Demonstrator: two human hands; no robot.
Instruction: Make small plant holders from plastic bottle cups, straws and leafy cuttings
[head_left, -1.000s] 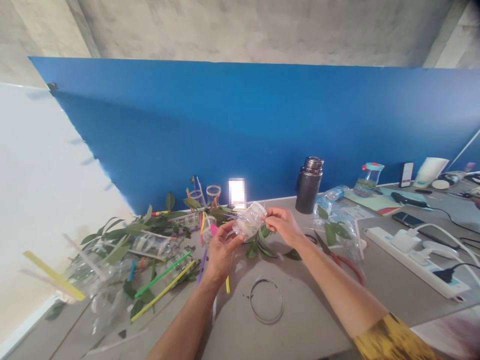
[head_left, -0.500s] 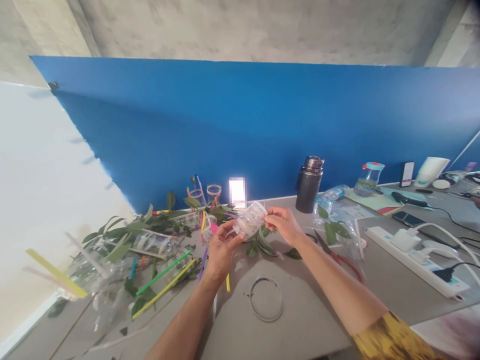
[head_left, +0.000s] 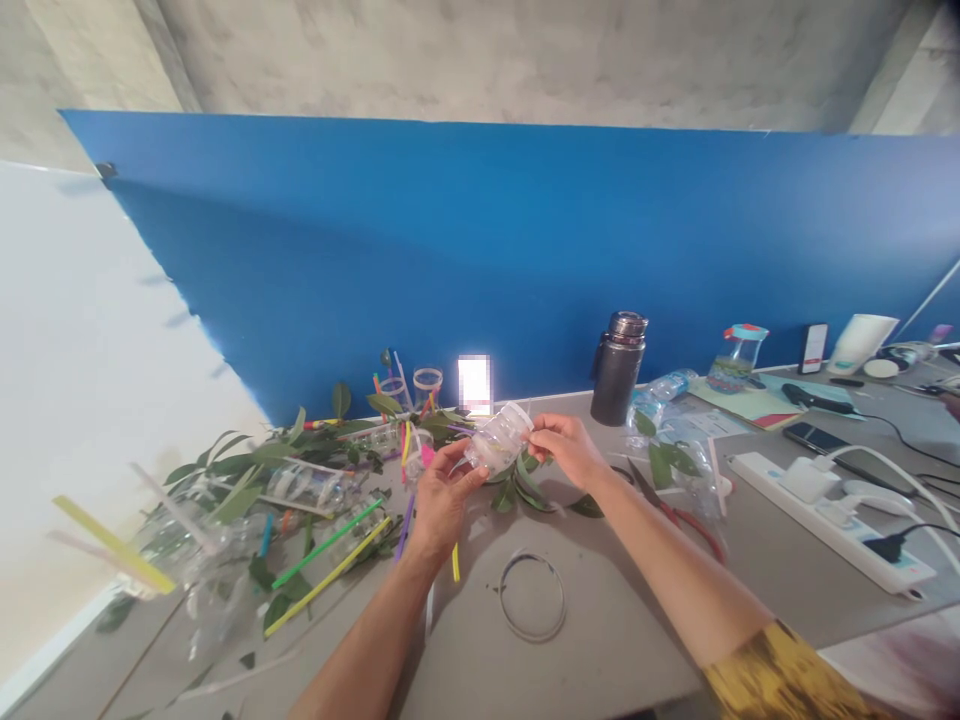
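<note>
A small clear plastic bottle (head_left: 499, 440) lies tilted between my hands, above the table. My left hand (head_left: 446, 490) cups its lower end with the fingers curled around it. My right hand (head_left: 570, 450) pinches the capped upper end, and its fingers hide part of the bottle. Green leaves on stems (head_left: 525, 487) lie on the table just under my hands. A thin wire ring (head_left: 532, 597) rests closer to me, and red-handled scissors (head_left: 675, 515) lie under my right forearm's side.
To the left lies a heap of leaves, cut plastic bottles and coloured straws (head_left: 322, 520). A dark flask (head_left: 619, 370) stands at the back. To the right are a white power strip (head_left: 825, 515), a phone (head_left: 806, 437) and a jar with a teal lid (head_left: 739, 360).
</note>
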